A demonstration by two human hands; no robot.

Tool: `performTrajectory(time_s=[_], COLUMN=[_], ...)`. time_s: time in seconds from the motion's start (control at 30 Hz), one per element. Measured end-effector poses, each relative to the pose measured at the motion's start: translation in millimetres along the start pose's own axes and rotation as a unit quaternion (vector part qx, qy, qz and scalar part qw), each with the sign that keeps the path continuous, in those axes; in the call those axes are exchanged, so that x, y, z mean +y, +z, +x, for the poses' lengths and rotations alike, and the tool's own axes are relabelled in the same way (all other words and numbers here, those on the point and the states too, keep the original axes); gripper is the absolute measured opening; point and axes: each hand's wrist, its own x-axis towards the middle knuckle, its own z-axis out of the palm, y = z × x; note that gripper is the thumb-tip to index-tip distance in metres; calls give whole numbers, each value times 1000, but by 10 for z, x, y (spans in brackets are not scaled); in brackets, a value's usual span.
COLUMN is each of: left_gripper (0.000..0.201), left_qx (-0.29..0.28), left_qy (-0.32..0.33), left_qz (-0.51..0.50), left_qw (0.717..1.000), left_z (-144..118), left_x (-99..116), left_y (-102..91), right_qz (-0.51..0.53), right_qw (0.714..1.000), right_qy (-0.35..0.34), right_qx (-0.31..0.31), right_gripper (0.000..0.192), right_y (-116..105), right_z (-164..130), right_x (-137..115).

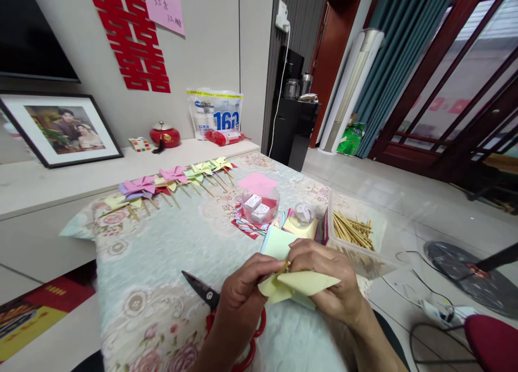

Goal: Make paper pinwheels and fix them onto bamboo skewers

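A pale yellow paper pinwheel point(309, 283) with folded blades is held between my two hands above the cloth. My left hand point(246, 288) pinches its left side, thumb and fingers pressed together near the centre. My right hand point(329, 272) grips the other side, its fingers curled over the middle. What lies at the pinwheel's centre is mostly hidden by the fingers. Red-handled scissors point(206, 295) lie under my left forearm, blades apart. Just beyond my hands is a stack of pale green paper squares point(279, 242).
Several pinwheels on sticks point(174, 175) lie in a row at the back left. A clear box point(384, 259) of wooden sticks stands at the right. Round clear containers point(269, 199) sit on coloured paper near the middle. The flowered tablecloth point(162, 253) covers the table.
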Motion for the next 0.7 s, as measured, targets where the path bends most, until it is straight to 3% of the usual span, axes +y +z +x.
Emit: performTrajectory(time_s=[0.7], left_gripper=[39], left_qx=[13], left_qy=[70], left_qz=[89], left_qw=[993], left_z=[-17], left_x=[26], left_y=[19], right_qz=[14], right_qw=[1000], right_qy=[1], right_qx=[9], right_gripper=[14], right_y=[22], right_z=[2], right_x=[2])
